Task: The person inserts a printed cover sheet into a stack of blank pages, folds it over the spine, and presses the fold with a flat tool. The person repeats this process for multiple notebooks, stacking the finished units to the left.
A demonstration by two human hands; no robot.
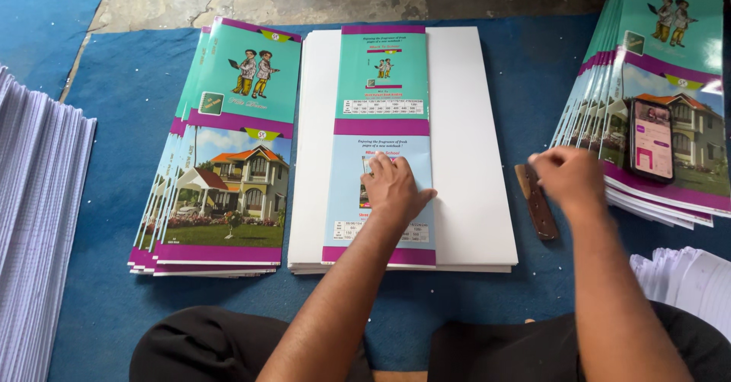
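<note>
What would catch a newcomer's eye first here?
The teal-and-purple printed covers stacked at left and the fanned cover stack at right, a phone lying on it. At centre, the left hand presses a folded cover onto white sheets; the right hand is at a wooden tool.

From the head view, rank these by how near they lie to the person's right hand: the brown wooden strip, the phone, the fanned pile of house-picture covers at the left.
Measured from the right hand:
1. Brown wooden strip, just under and left of the hand on the blue mat.
2. Phone, to its right, lying on the right-hand cover stack.
3. Left pile of covers, far across the white sheets.
</note>
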